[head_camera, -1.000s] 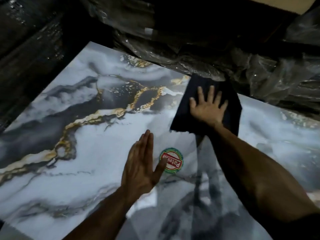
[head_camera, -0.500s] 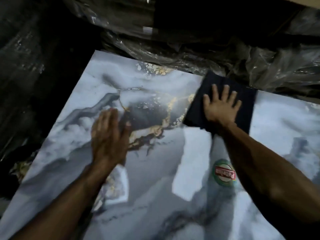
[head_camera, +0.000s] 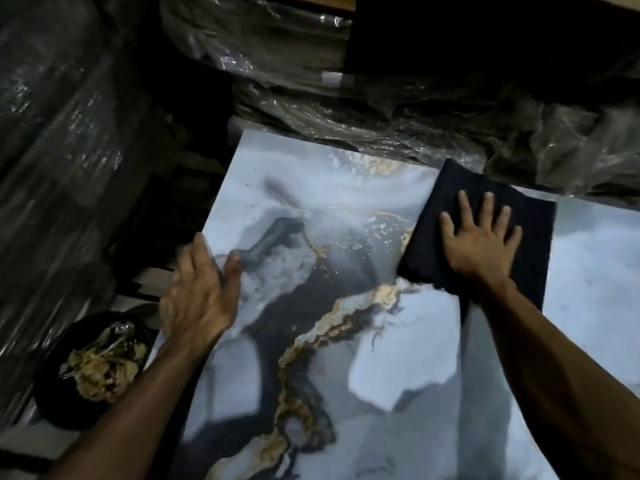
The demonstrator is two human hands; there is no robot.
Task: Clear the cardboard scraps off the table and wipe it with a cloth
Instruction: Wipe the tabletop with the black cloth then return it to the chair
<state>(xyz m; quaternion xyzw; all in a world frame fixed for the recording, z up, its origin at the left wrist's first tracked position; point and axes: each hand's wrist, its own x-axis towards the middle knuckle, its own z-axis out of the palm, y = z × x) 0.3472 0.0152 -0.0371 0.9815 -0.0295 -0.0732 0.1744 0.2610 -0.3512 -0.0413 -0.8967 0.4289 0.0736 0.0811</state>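
The right hand (head_camera: 481,244) is pressing flat, fingers apart, on the cloth (head_camera: 450,237). The left hand (head_camera: 201,292), fingers straight, is resting at the tabletop (head_camera: 398,375) edge. Beyond the right grip, plastic wrap (head_camera: 415,133) is risking snagging the cloth.

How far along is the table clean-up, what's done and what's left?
Done, it seems: no cardboard scraps show on the marble-patterned table. In hand: the right hand presses flat on the dark cloth near the far edge, while the left hand rests at the table's left edge. Left: wiping the near surface.

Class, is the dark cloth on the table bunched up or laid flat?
Flat: the cloth lies as a neat rectangle under the spread right hand.
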